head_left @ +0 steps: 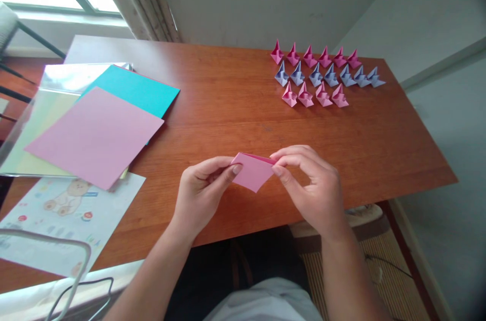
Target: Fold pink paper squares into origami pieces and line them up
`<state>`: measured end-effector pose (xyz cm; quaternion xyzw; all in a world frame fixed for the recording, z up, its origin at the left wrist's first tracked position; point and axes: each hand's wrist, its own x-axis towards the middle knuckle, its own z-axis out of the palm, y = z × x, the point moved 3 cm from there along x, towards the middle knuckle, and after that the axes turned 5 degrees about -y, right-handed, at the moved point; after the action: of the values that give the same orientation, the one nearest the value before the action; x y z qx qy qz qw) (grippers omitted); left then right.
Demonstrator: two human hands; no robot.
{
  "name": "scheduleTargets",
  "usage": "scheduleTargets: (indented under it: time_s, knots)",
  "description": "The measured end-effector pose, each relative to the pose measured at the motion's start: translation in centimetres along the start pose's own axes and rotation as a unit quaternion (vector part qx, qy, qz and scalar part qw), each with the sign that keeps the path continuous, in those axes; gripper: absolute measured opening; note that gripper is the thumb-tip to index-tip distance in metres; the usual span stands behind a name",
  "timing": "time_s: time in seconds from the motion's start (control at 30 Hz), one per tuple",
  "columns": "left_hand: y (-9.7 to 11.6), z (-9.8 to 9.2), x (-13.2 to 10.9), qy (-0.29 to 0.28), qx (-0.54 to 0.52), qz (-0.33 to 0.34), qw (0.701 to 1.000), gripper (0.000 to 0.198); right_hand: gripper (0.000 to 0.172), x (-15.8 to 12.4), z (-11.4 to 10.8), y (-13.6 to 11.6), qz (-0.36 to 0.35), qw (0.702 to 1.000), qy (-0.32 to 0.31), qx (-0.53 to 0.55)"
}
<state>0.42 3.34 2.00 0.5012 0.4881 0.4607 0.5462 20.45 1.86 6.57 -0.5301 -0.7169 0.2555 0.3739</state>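
Observation:
A small folded piece of pink paper (pixel 253 173) is held above the near part of the table, between my two hands. My left hand (pixel 205 189) pinches its left corner, the thumb in front and the fingers behind. At the right corner, my right hand (pixel 313 184) grips the paper between thumb and fingertips. The paper's top edge gapes a little, showing a darker pink layer inside. Its lowest corner points down toward me. The fingertips behind the sheet are hidden.
Rows of folded paper figures stand at the back right: dark pink (pixel 310 57), lilac (pixel 331 76) and light pink (pixel 323 95). To the left lie a pink sheet (pixel 98 133), turquoise sheets (pixel 136 90), a clear packet (pixel 56 78) and a bear-printed sheet (pixel 94 219). A white cable (pixel 56 237) crosses it.

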Motion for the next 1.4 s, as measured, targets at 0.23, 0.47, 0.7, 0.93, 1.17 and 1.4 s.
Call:
scheduleTargets:
  time_s: [0.23, 0.47, 0.7, 0.93, 1.17, 1.4]
  knots:
    - [-0.2, 0.4, 0.0, -0.056, -0.009, -0.047, 0.997, 0.017, 0.006, -0.3, 0.1, 0.7, 0.053, 0.997, 0.039, 0.051]
    - [-0.3, 1.1, -0.1, -0.167, 0.019, -0.046, 0.985, 0.017, 0.012, 1.1, 2.6, 0.5, 0.065, 0.991, -0.078, 0.084]
    - [-0.2, 0.9, 0.0, -0.160, 0.056, -0.032, 0.985, 0.019, 0.018, 1.1, 2.6, 1.7, 0.104, 0.985, -0.052, 0.128]
    - [-0.4, 0.4, 0.0, -0.086, 0.093, -0.022, 0.992, 0.024, 0.022, 0.5, 2.3, 3.1, 0.148, 0.974, -0.107, 0.135]
    - [-0.1, 0.5, 0.1, -0.111, 0.103, -0.025, 0.988, 0.022, 0.024, 0.2, 2.1, 4.3, 0.177, 0.961, -0.085, 0.195]
    - [-0.2, 0.3, 0.2, -0.129, 0.107, -0.033, 0.985, 0.026, 0.024, 0.1, 1.9, 4.8, 0.175, 0.958, -0.125, 0.190]
